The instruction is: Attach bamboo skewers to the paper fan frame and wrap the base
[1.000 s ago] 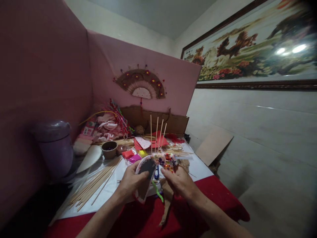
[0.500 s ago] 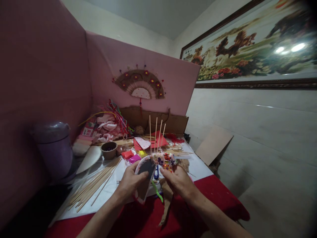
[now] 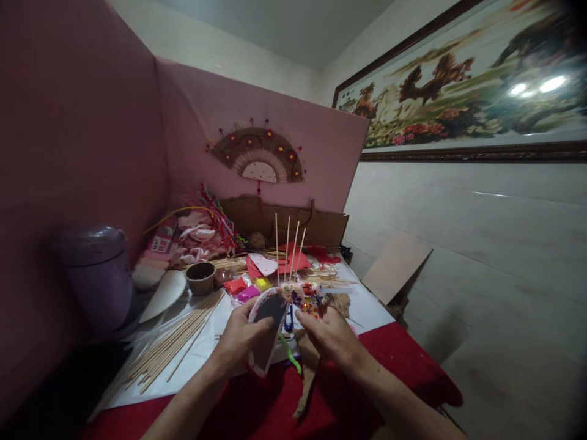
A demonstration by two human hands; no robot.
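Note:
My left hand [image 3: 245, 333] is closed on a half-round dark panel [image 3: 270, 305] with a pale fabric rim, thumb pressed flat on its face. My right hand [image 3: 332, 336] grips a strip of flowered fabric [image 3: 298, 293] beside the panel's upper edge; its hidden fingers lie behind the strip. Several thin wooden sticks [image 3: 288, 244] stand up behind the two pieces; where their lower ends sit is hidden. Below the hands are a green fuzzy stem [image 3: 290, 354], a torn brown piece [image 3: 308, 370] and a blue-handled tool [image 3: 288, 319], partly covered.
Loose bamboo sticks [image 3: 177, 342] lie at the left near a brown bowl [image 3: 200, 278] and a lilac bin [image 3: 98, 278]. Coloured clay packets [image 3: 247, 293] and red paper [image 3: 293, 259] lie behind the hands. A decorated fan [image 3: 259, 156] hangs on the pink board [image 3: 188, 116].
The view has shifted very slightly. Both hands keep the same hold, and the panel, the fabric strip and the sticks stay nearly where they were.

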